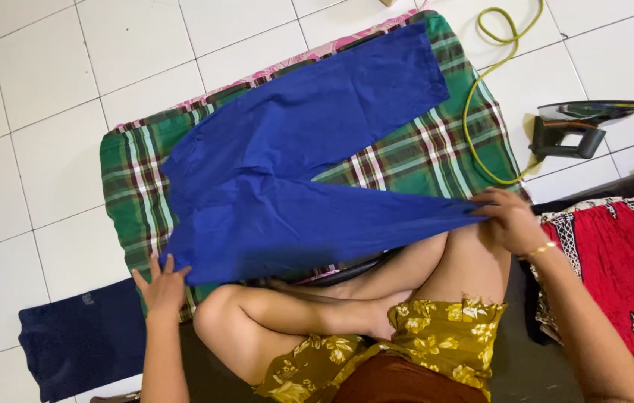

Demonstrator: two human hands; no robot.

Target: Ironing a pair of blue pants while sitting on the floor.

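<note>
Nearest to me are my folded legs and yellow floral shorts, tucked against the near edge of the green plaid cloth that covers the floor as a pressing pad. My left hand lies flat, fingers spread and closed on nothing, pressing the waist end of the blue trousers at the cloth's near-left corner. My right hand is pinched together on the hem of the nearer trouser leg, drawing it taut just above my knee, off the near-right edge of the cloth. The far leg of the trousers lies flat, running toward the cloth's far-right corner. I judge the trousers light, thin and limp: they sag between my hands, will crease readily and slide easily over the plaid, so they are best taken at the seams, waistband or hem rather than mid-panel. To my left, on the tiles beside the near-left corner, lies a folded navy garment with a small pale mark on it, too small to make out. To my right is a red patterned fabric with a black-and-white border. Farther off, beyond the cloth's right edge, a dark iron stands on its heel, its yellow-green cord looping over the cloth's far-right corner. A pink floral layer peeks along the far edge. I see no packages or signs.
</note>
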